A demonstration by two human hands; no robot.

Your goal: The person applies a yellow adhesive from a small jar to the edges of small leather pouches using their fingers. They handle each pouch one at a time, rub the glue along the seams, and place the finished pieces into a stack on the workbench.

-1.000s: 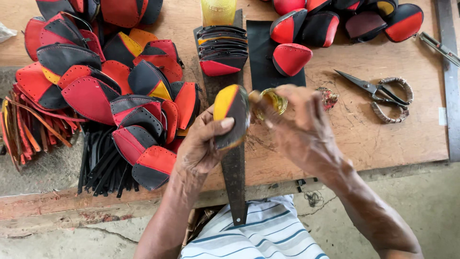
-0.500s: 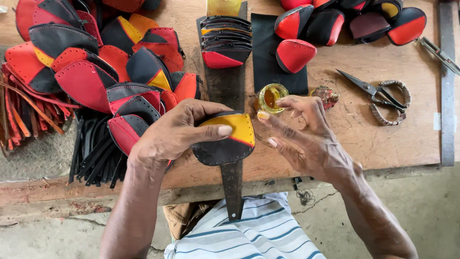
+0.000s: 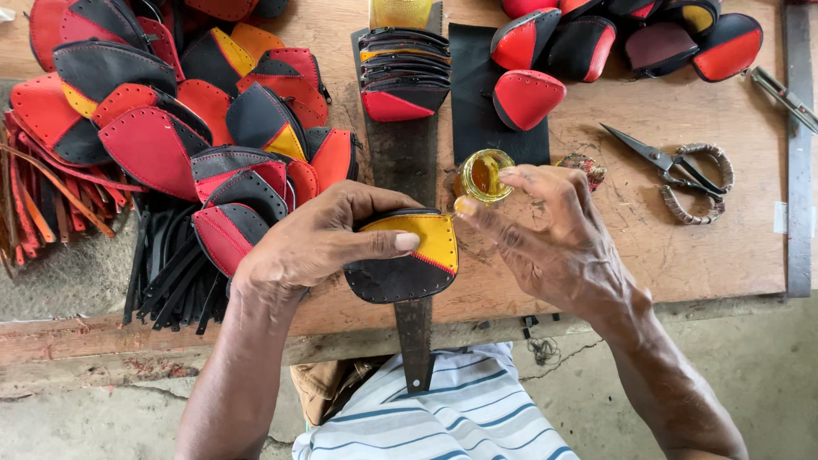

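Here the left hand lies palm-down over a flat leather panel, fingers curled round its upper edge and the thumb stretched along its face, gripping it against the wooden workbench. The panel is shield-shaped, part matt black and part yellow, with a thin red seam and a row of punched holes along the rim. It sits at the near edge of the bench, across a long dark tapering strip that runs from 12 o'clock down past the edge toward the person's striped shirt.

The right hand hovers at 3 o'clock of the panel, fingers loosely spread and holding nothing, the forefinger tip glistening yellow and just beside the panel's corner. At 12 o'clock of that hand stands a small round glass jar of amber glue, open at the top, its rim close to the fingertips.

Further off at 12 o'clock a neat stack of stitched panels rests on the strip, next to a flat black rectangular sheet. At 10 o'clock spreads a loose heap of red, black and orange curved pieces, with a bundle of thin black strips beneath it. At 2 o'clock lie steel scissors, their handles wrapped in cord, and domed red-and-black pieces line the far edge.
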